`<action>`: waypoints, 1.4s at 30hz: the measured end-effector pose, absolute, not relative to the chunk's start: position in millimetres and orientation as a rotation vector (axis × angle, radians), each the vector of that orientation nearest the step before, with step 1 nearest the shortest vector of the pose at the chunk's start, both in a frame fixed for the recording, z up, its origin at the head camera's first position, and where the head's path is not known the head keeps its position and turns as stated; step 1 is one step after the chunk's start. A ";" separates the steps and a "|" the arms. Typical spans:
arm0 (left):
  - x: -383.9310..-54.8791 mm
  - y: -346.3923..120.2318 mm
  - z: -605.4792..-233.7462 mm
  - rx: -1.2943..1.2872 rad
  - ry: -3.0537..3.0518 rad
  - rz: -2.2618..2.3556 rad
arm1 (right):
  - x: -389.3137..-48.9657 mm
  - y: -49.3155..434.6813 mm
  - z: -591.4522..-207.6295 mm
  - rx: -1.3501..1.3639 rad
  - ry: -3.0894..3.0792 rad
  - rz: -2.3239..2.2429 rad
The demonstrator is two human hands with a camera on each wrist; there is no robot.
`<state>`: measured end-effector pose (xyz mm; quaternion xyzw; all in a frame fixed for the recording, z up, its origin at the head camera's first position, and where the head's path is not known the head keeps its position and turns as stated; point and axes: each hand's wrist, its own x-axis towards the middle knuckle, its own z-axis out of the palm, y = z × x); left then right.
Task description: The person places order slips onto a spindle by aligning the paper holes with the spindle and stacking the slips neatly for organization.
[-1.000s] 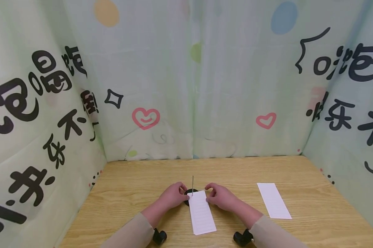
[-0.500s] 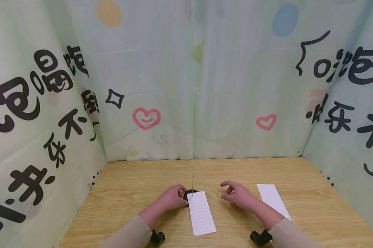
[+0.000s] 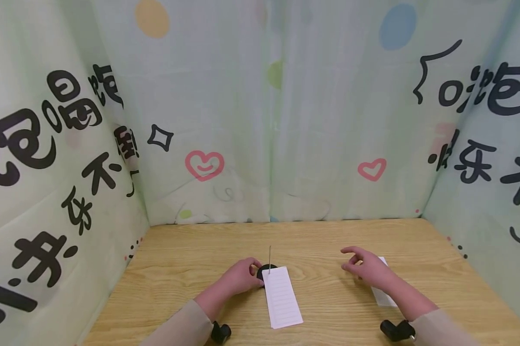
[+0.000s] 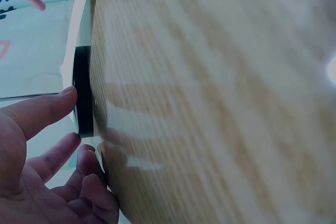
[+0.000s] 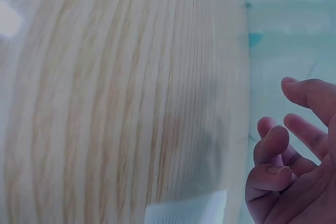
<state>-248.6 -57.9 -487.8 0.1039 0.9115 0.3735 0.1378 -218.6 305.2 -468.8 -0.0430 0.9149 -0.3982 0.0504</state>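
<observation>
A receipt spike with a round black base (image 3: 265, 267) and a thin upright metal rod (image 3: 270, 254) stands mid-table. Lined white paper slips (image 3: 283, 298) lie over the base, their far end at the rod. My left hand (image 3: 241, 276) holds the base's left edge; in the left wrist view thumb and a finger meet the black disc (image 4: 84, 93). To the right, my right hand (image 3: 368, 269) hovers over a second white paper (image 3: 385, 298) and partly hides it. Its fingers are loosely bent and hold nothing; the paper's lined end (image 5: 186, 211) shows below in the right wrist view.
The wooden table (image 3: 190, 250) is enclosed at the back and both sides by pale green curtains (image 3: 242, 120) with printed writing and hearts. Small black devices (image 3: 220, 332) sit at both wrists.
My right hand has let go of the slips at the spike and moved right until it is over the other paper. The left hand stays at the base.
</observation>
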 end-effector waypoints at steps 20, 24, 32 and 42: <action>-248.4 -56.1 -484.7 0.281 2.626 1.087 | -210.3 373.5 -465.6 0.022 2.881 -1.075; -247.6 -56.2 -483.7 0.281 2.627 1.085 | -212.8 382.5 -466.1 0.051 2.887 -1.013; -246.3 -56.4 -482.0 0.284 2.625 1.085 | -216.9 391.3 -467.8 0.089 2.901 -0.855; -246.6 -57.2 -483.9 0.282 2.626 1.075 | -222.8 392.6 -472.8 0.076 2.900 -0.763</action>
